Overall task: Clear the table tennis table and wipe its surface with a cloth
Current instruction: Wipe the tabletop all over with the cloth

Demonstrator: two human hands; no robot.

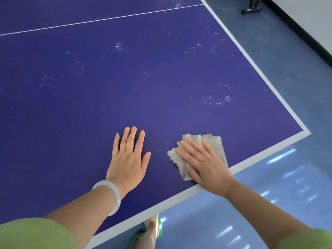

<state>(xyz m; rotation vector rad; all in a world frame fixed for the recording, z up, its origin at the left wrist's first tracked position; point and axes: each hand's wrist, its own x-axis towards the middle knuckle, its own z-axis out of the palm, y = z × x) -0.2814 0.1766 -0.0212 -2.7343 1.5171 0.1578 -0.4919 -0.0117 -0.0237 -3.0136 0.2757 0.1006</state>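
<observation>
A beige, fuzzy, rumpled cloth (212,146) lies flat on the dark blue surface (125,83) near its right corner, just inside the white near edge. The right hand (204,164) presses on it with straight, spread fingers. The left hand (128,157) rests flat and open on bare surface beside it. Pale smudges speckle the blue. No writing shows.

1. Table tennis table (143,87): deep blue, white edge border and thin white line, pale speckled smudges.
2. Cloth (213,142): beige-grey.
3. Bangle (113,193): milky white.
4. Sleeves (32,234): light green.
5. Sandal (159,229): bright green.
6. Floor (269,186): light blue.
</observation>
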